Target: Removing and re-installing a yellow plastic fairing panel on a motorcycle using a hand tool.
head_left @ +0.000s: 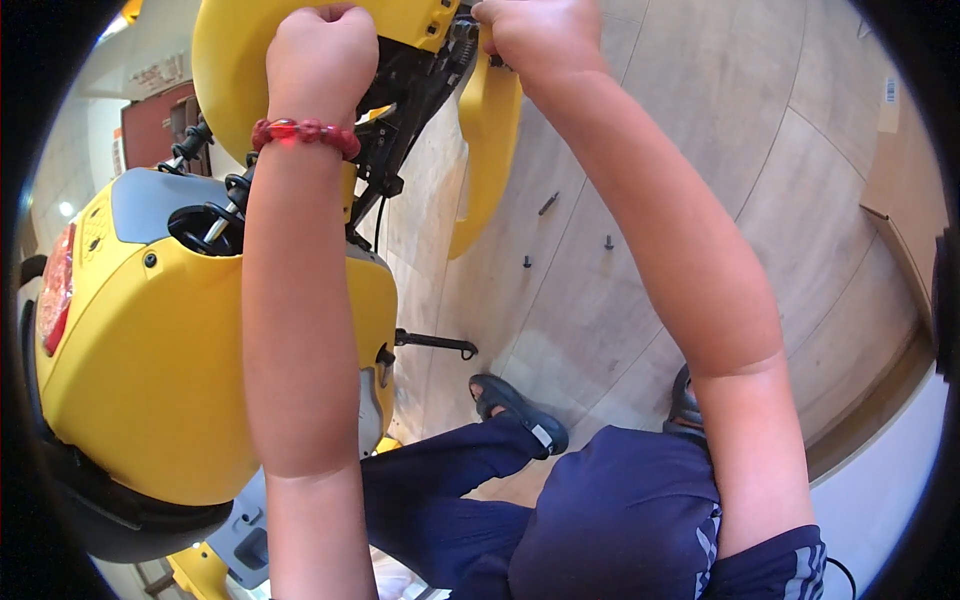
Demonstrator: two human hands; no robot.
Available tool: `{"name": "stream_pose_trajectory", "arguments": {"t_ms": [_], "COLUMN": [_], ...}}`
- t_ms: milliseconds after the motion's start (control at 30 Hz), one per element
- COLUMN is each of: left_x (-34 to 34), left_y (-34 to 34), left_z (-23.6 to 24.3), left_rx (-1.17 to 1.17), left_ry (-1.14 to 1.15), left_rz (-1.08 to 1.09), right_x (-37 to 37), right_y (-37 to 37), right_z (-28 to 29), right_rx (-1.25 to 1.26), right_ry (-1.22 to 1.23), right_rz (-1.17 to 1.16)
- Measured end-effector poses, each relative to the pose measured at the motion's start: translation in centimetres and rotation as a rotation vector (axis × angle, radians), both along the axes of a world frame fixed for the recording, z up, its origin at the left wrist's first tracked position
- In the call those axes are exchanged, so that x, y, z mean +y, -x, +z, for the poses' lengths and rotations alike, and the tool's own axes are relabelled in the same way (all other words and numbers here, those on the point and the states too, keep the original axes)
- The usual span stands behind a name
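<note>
Scooter (pixel 150 400) sits left on my remote feed, left hand (pixel 325 60) curled over its yellow panel (pixel 225 75), right hand (pixel 547 40) curled nearby, can't tell what either grips, and one stray sandal (pixel 528 422) kick could lose me those bolts (pixel 608 243).

There are two hands (pixel 323 65) (pixel 543 38) at eleven and twelve o'clock, one yellow scooter (pixel 150 380) at nine, two bolts (pixel 608 242) (pixel 527 262) near two, one slim rod (pixel 548 204) at one, and two sandals (pixel 525 415) (pixel 684 402) at four and five.
</note>
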State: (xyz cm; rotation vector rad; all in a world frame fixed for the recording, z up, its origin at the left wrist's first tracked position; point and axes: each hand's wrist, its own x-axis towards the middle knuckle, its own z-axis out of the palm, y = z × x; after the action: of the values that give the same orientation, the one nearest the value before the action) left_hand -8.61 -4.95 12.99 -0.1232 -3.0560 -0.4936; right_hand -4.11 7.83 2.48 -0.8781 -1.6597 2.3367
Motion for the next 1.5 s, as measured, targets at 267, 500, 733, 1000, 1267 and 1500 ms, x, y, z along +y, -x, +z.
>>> {"name": "stream_pose_trajectory", "arguments": {"t_ms": [267,500,733,1000,1267,1500], "left_x": [1.9,4.0,4.4,3.9,4.4,-0.7], "left_y": [0.0,-2.0,-3.8,-3.4,-3.0,0.0], "left_z": [-1.7,-1.1,1.0,-0.4,-0.2,-1.5], "left_rx": [-0.049,0.143,-0.017,0.041,0.102,-0.018], "left_ry": [-0.627,-0.659,-0.755,-0.701,-0.686,-0.893], "left_rz": [0.252,0.272,0.206,0.159,0.248,0.243], "right_x": [0.3,0.2,0.6,-0.6,0.0,-0.4], "right_y": [0.5,1.1,1.0,2.1,1.2,1.4], "right_z": [1.8,1.6,1.2,0.6,1.5,1.1], "right_rx": [0.047,-0.08,-0.029,-0.104,-0.044,-0.107], "right_ry": [0.286,0.25,0.273,0.116,0.239,0.25], "right_rz": [-0.017,0.0,0.065,-0.028,0.001,0.009]}}
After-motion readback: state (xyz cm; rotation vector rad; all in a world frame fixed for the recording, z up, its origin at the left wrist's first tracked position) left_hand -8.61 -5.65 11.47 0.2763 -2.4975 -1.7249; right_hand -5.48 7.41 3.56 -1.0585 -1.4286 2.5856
